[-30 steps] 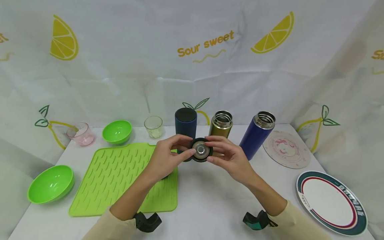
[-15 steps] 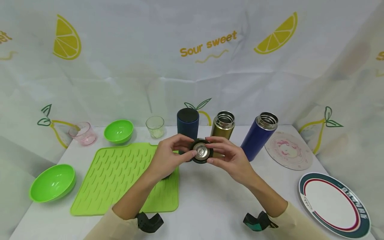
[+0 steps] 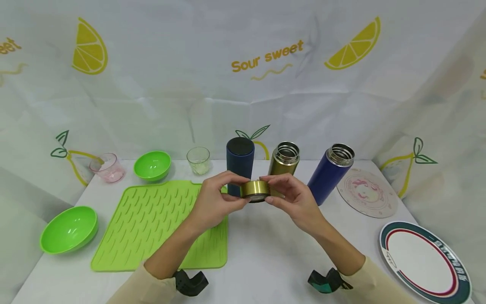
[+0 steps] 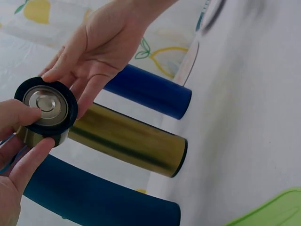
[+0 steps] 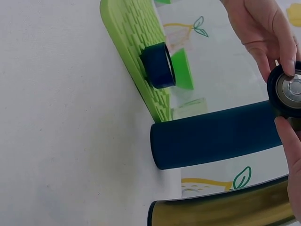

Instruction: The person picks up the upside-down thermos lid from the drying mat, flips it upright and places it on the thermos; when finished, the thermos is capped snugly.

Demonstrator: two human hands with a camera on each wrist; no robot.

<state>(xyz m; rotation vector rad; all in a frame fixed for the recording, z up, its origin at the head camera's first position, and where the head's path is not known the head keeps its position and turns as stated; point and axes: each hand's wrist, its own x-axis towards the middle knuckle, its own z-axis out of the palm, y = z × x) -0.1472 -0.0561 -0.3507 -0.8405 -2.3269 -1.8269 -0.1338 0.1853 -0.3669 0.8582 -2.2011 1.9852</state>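
A gold flask lid [image 3: 255, 189] with a black rim is held up between both hands, its gold side towards the head camera and its underside tipped down. My left hand [image 3: 214, 200] pinches its left edge between thumb and fingers. From the other side, my right hand [image 3: 295, 198] grips its right edge. The left wrist view shows the lid's metal underside [image 4: 45, 104]. Just behind the hands stand a dark blue flask [image 3: 240, 158] with its top covered, an uncovered gold flask [image 3: 285, 158] and an uncovered bright blue flask [image 3: 329, 173].
A green ridged mat [image 3: 152, 228] lies left, with a dark blue lid [image 5: 158, 66] on it. Green bowls [image 3: 69, 230] [image 3: 152, 166], a pink glass [image 3: 108, 168] and a clear glass [image 3: 198, 160] stand around it. A pink round board [image 3: 366, 192] and a white plate [image 3: 421, 261] are right.
Both hands have tilted the lid, so its gold side replaces the metal underside in the head view. The head view has shifted slightly; the flasks stay in place.
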